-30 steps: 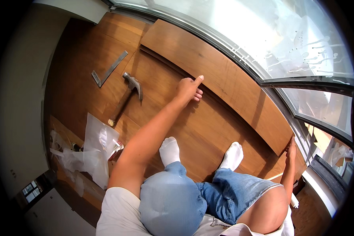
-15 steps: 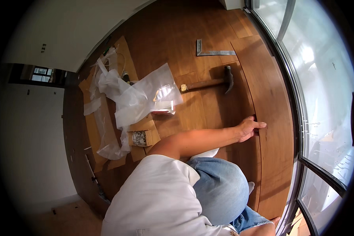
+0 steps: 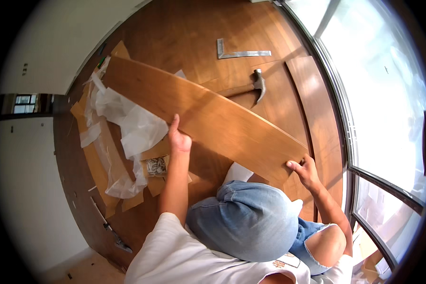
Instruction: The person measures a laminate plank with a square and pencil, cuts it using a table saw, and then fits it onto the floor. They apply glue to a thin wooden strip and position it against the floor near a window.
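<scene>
A long brown wooden floorboard (image 3: pixel 208 116) is raised off the floor in both my hands, slanting from far left to near right. My left hand (image 3: pixel 179 136) grips its near edge around the middle, thumb up on the face and fingers hidden beneath. My right hand (image 3: pixel 306 171) clasps its right end, with the thumb on top. Beyond the board, a claw hammer (image 3: pixel 259 87) lies on the floor, part of its handle covered by the board. Another board (image 3: pixel 315 102) lies along the window side.
A metal try square (image 3: pixel 244 54) lies on the wooden floor at the far side. To the left are crumpled translucent plastic sheeting (image 3: pixel 132 118), flattened cardboard (image 3: pixel 99 177) and a small open box of thin metal pieces (image 3: pixel 156 166). The glass window frame (image 3: pixel 350 142) borders the right.
A floorboard has come up off the floor and swung across to the left. My left hand has moved left from the board by the window, and my right hand has come into view.
</scene>
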`<move>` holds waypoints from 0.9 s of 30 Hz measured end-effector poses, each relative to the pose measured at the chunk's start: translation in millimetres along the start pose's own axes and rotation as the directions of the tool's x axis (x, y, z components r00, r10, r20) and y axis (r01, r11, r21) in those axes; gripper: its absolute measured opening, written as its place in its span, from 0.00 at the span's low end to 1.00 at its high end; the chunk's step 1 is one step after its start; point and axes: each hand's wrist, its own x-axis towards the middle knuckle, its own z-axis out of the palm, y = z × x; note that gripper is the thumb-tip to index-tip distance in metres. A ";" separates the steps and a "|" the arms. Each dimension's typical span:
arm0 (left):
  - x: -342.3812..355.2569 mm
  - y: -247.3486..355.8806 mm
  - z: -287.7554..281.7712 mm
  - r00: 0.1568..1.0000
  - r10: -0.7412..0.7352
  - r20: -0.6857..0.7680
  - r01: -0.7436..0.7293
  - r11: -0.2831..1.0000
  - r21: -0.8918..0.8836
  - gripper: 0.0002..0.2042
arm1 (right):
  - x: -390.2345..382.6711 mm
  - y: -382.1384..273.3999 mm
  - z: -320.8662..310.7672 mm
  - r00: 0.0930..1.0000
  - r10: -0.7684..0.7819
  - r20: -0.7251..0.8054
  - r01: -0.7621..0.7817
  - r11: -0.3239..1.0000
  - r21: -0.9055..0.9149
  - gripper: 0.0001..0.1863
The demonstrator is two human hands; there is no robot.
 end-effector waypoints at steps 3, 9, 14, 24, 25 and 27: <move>20.4 49.9 -80.5 0.997 -0.049 -0.054 0.051 0.998 0.040 0.22 | 53.9 27.8 16.7 0.975 0.032 0.221 0.065 0.905 -0.420 0.28; 45.2 174.5 -183.3 0.967 0.023 -0.255 0.057 0.952 0.302 0.22 | 25.9 78.6 -33.4 0.995 -0.054 0.084 0.098 0.683 -0.724 0.14; 26.0 251.6 -258.9 0.925 0.068 -0.373 0.083 0.924 0.374 0.24 | -8.9 128.4 -106.4 0.849 -0.333 -0.410 -0.249 0.433 -0.866 0.12; 20.3 230.3 -296.8 0.742 0.206 -0.638 0.107 0.903 0.415 0.27 | -17.4 132.0 -174.8 0.741 -0.004 -0.671 -0.629 0.346 -0.696 0.39; 19.6 224.8 -297.2 0.724 0.213 -0.656 0.097 0.910 0.403 0.28 | -16.9 130.1 -176.4 0.730 0.029 -0.683 -0.648 0.346 -0.678 0.38; 15.8 224.6 -307.6 0.752 0.234 -0.616 0.086 0.892 0.444 0.28 | -8.4 126.9 -174.5 0.701 0.052 -0.711 -0.670 0.389 -0.632 0.35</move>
